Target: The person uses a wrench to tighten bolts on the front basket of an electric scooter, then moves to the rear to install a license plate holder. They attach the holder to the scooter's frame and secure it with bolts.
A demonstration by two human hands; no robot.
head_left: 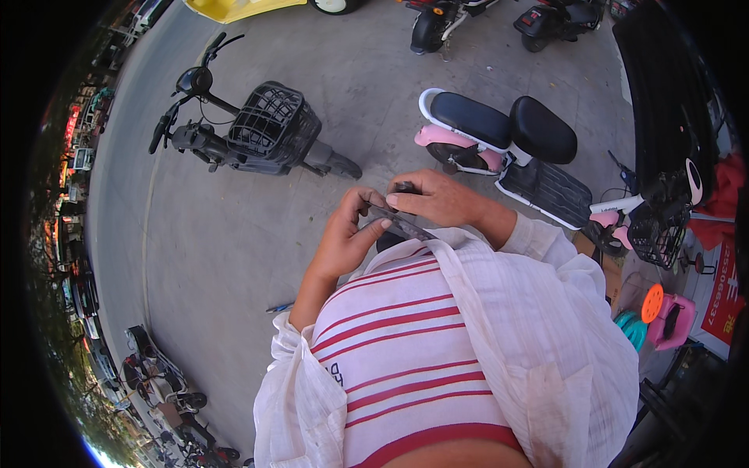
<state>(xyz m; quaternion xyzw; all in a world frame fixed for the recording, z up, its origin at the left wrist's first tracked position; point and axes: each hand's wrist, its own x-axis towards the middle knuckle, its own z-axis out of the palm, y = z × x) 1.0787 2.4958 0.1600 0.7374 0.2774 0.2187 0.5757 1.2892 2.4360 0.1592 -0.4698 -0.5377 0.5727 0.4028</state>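
My left hand and my right hand meet in front of my waist. Between them is a dark grey, flat, strip-like piece, pinched by the thumb and fingers of the left hand. A small black object sticks up from the curled fingers of my right hand, whose thumb presses toward the left fingers. Whether the black object and the grey piece are joined, I cannot tell. The fingers look smudged.
A black electric scooter with a basket stands ahead on the left. At the right is a pink and white scooter with black seats. Several other scooters and a yellow vehicle stand farther off. A pink container sits at the lower right.
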